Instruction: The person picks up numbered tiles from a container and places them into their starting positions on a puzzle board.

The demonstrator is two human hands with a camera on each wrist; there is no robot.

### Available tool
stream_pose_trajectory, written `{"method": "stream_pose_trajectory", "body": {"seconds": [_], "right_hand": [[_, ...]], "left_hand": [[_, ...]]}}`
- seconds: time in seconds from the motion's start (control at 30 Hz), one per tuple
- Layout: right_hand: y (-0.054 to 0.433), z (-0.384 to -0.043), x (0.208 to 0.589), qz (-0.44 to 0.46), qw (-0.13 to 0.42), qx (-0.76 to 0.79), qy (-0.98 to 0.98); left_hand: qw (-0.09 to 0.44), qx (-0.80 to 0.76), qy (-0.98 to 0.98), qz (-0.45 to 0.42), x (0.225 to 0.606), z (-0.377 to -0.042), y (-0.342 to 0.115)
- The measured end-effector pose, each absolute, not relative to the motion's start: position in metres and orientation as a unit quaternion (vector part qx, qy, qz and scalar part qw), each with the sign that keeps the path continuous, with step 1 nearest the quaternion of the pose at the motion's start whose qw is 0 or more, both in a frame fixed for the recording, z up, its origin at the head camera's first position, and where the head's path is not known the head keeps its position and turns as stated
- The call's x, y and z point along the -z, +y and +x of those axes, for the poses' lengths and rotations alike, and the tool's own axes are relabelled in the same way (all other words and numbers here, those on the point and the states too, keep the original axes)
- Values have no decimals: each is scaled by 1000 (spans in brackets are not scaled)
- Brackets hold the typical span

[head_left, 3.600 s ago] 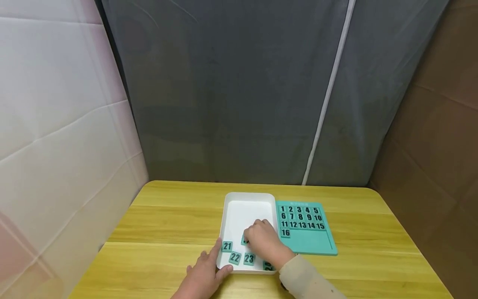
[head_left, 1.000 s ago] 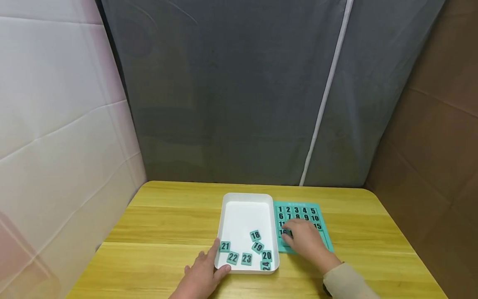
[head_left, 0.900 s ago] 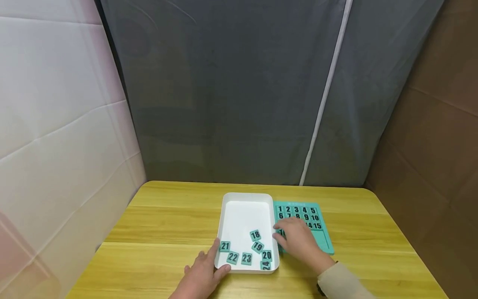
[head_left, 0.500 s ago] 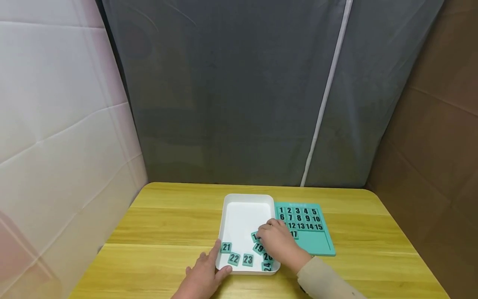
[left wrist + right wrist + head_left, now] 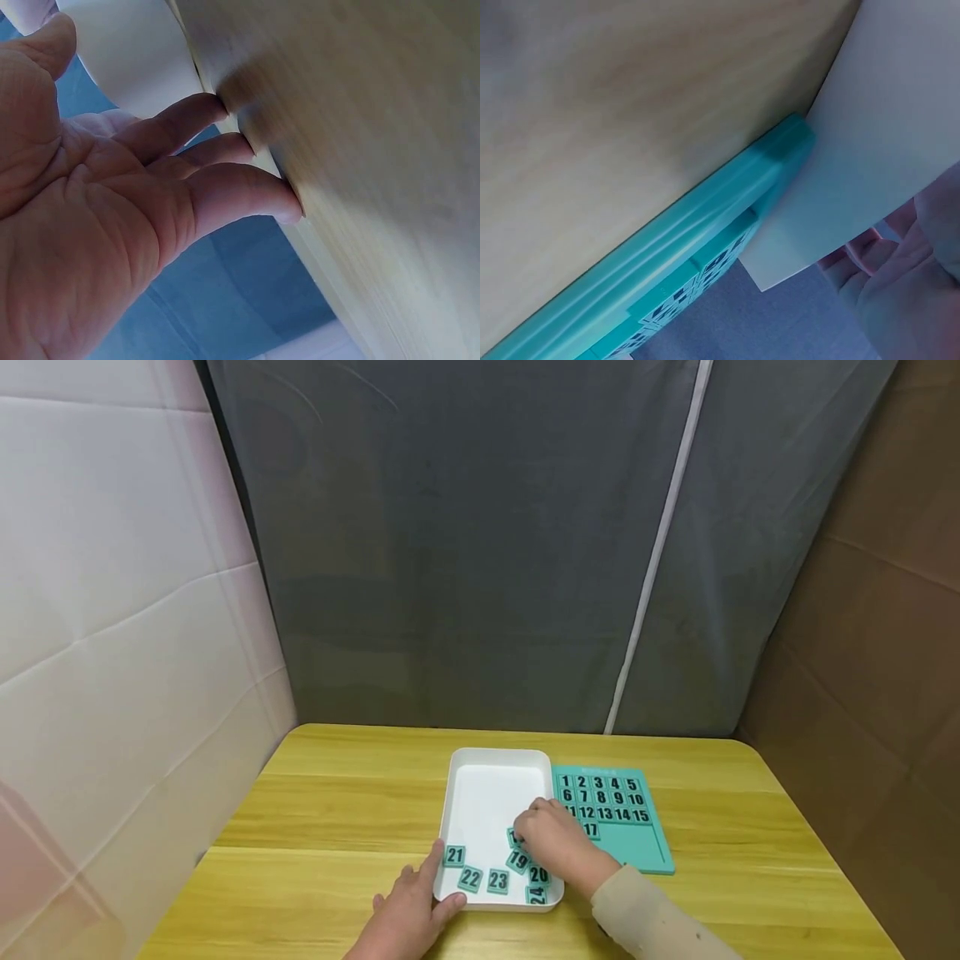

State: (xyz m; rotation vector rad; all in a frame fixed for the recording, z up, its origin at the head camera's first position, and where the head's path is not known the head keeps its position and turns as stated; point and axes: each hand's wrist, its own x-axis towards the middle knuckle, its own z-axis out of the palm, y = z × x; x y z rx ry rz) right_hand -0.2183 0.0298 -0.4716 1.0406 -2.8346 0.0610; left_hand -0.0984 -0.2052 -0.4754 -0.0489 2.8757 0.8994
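My right hand (image 5: 558, 845) reaches over the right wall of the white tray (image 5: 487, 789), its fingertips curled on a teal number tile (image 5: 512, 838) that they partly cover. Just below it lies tile 19 (image 5: 517, 861). My left hand (image 5: 407, 908) rests at the tray's near left corner, thumb and index finger spread along the wall. In the left wrist view, other fingers of the left hand (image 5: 112, 195) touch the wooden table. The right wrist view shows the right hand (image 5: 911, 281) beyond the tray wall, its fingertips partly hidden.
A teal number board (image 5: 630, 852) lies against the tray's right side, with tiles in rows from 1 and tile 17 (image 5: 591, 831) in the fourth row. Tiles 21 (image 5: 454, 856), 22 (image 5: 470, 879) and 23 (image 5: 498, 882) lie in the tray, with 20 and 24 at right.
Tile 17 has been put on the board beside 16. My right hand has moved left from the board to the tile above 19 in the tray. My left hand has stayed at the corner.
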Motion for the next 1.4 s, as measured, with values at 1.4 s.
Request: {"method": "stream_pose_trajectory", "body": {"seconds": [1.4], "right_hand": [[168,-223,465,236,95,-74,-964]], "left_hand": [[59,-303,951,-19,474,-89,-211]]}}
